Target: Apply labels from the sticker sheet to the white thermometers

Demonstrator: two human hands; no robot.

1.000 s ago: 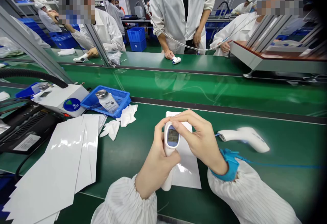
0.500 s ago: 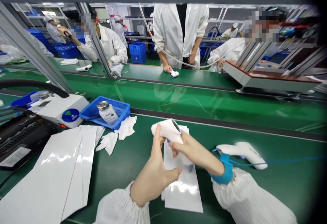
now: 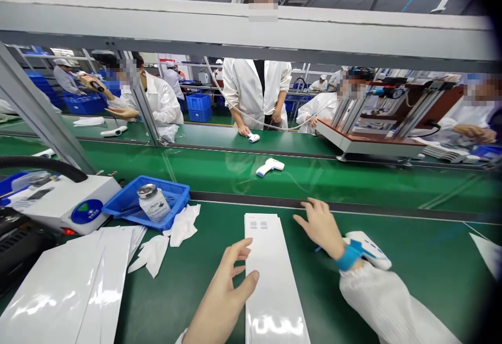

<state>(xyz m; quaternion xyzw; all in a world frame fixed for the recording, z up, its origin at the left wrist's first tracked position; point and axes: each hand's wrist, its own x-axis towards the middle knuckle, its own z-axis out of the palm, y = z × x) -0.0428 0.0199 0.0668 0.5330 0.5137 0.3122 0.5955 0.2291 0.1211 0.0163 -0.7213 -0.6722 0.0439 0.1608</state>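
Observation:
My left hand (image 3: 229,291) hovers at the left edge of a long white glossy sheet (image 3: 270,276), its fingers curved apart and holding nothing. My right hand (image 3: 321,226) is stretched forward to the right of the sheet, fingers spread and empty, with a blue strap (image 3: 348,258) round its wrist. A white gun-shaped infrared thermometer (image 3: 270,167) lies on the green belt beyond both hands. Another white thermometer (image 3: 374,252) rests on the bench, partly hidden behind my right wrist and strap.
At left, a blue tray (image 3: 182,197) holds a metal-capped jar (image 3: 152,203). Crumpled white wipes (image 3: 184,226), glossy white sheets (image 3: 66,286) and a white machine (image 3: 74,203) are nearby. A metal beam (image 3: 196,25) crosses above. Across the belt, a person's hand (image 3: 243,130) touches a thermometer (image 3: 253,137).
The thermometer held in my hands has been let go and now lies on the belt. My hands have moved apart, the right one outward. The view has tilted up.

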